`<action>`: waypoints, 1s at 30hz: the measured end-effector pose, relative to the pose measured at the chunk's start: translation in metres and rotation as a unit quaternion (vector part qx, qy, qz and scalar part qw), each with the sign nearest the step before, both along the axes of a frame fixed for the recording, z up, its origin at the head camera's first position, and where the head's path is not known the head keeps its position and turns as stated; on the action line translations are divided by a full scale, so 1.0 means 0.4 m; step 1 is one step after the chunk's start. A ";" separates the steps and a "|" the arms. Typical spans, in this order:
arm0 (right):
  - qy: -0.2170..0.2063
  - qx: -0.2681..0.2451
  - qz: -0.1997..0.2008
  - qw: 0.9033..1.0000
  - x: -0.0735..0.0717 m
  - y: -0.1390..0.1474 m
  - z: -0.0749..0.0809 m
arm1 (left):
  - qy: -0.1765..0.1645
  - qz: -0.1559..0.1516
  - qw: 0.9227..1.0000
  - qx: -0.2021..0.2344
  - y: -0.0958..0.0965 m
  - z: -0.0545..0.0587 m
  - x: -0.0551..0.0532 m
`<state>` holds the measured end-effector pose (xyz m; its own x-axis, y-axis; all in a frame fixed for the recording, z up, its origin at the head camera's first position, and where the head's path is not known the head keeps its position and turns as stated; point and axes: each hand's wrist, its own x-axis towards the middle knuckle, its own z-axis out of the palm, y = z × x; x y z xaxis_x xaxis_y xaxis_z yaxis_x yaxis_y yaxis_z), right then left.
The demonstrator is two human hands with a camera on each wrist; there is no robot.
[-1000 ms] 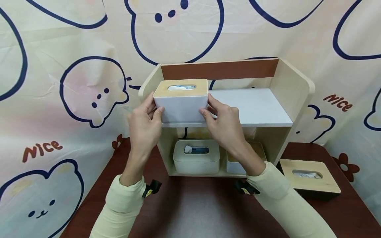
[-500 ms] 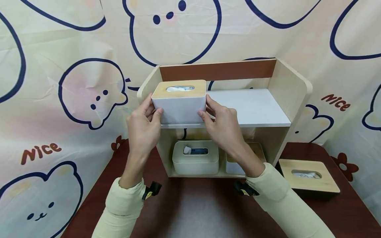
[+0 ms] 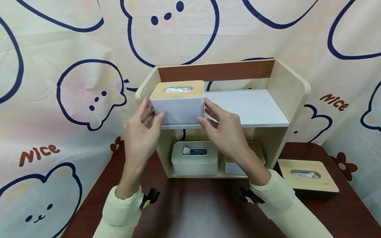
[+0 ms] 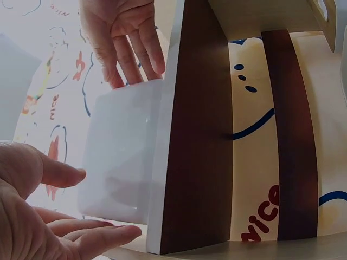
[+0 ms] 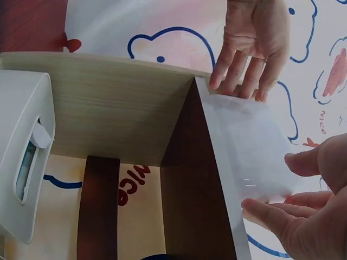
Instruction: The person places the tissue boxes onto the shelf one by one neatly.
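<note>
A white tissue box with a light wooden lid stands at the left end of the upper shelf, its front close to the shelf's edge. Tissue shows in the oval slot. My left hand is at the box's left side, fingers nearly straight along that side, thumb before the front. On the right side my right hand is held likewise, thumb in front of the corner. Both wrist views show the white box between the two hands, with fingers extended and thumbs spread away from its face.
Below, a pale tissue box and a wood-lidded one, partly behind my right forearm, stand on the lower shelf. A dark tissue box with a wooden lid sits on the brown table at right. A printed cloth hangs behind.
The fingers and thumbs of both hands have loosened around the tissue box, and the left hand has moved slightly left. The box keeps its place on the shelf; the whole view has shifted a little.
</note>
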<state>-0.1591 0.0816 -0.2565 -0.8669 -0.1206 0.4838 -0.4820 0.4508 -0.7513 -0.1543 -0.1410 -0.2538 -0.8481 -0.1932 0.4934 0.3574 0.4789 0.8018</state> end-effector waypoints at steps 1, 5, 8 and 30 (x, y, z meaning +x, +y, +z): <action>0.002 -0.003 0.002 1.000 0.005 0.002 -0.001 | 0.003 0.001 1.000 0.000 -0.002 -0.002 0.005; 0.009 -0.003 0.006 1.000 0.022 0.009 -0.006 | 0.014 0.000 1.000 -0.005 -0.005 -0.012 0.032; 0.020 0.003 0.008 1.000 0.037 0.017 -0.013 | 0.025 -0.003 1.000 -0.014 -0.003 -0.022 0.055; 0.056 0.063 -0.028 0.996 0.133 0.080 -0.162 | 0.043 -0.035 0.989 -0.134 0.008 -0.175 0.135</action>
<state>-0.1058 0.1134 -0.3214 -0.8149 -0.1391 0.5627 -0.5314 0.5670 -0.6294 -0.1004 -0.1379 -0.3237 -0.8080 0.0132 0.5891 0.4585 0.6421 0.6144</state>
